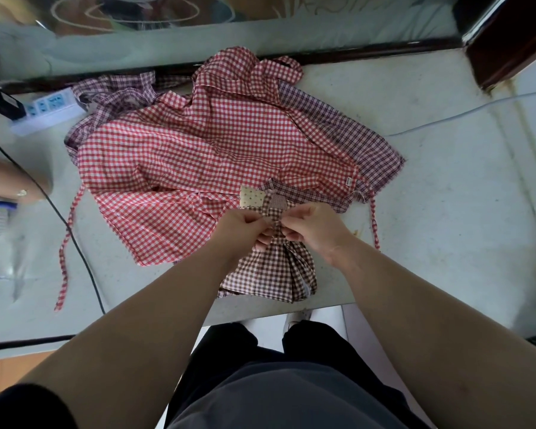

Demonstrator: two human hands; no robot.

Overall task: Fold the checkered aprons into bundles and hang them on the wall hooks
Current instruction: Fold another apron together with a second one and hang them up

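Pale counter (430,218) holds everything. Red checkered apron (198,144) lies spread across the middle, with a purple checkered apron (365,144) under it, showing at the right and far left. Brown checkered bundle (273,274) sits at the near edge, pleated, its top overlapping the red one. Left hand (242,227) and right hand (317,226) both have fingers curled, pinching what looks like its tie (276,226). Likely the tying step: cinch snug round the gathered neck, keep the pleats stacked, leave a loop for hanging. Knot hidden behind fingers, can't tell if done; wall hooks out of frame
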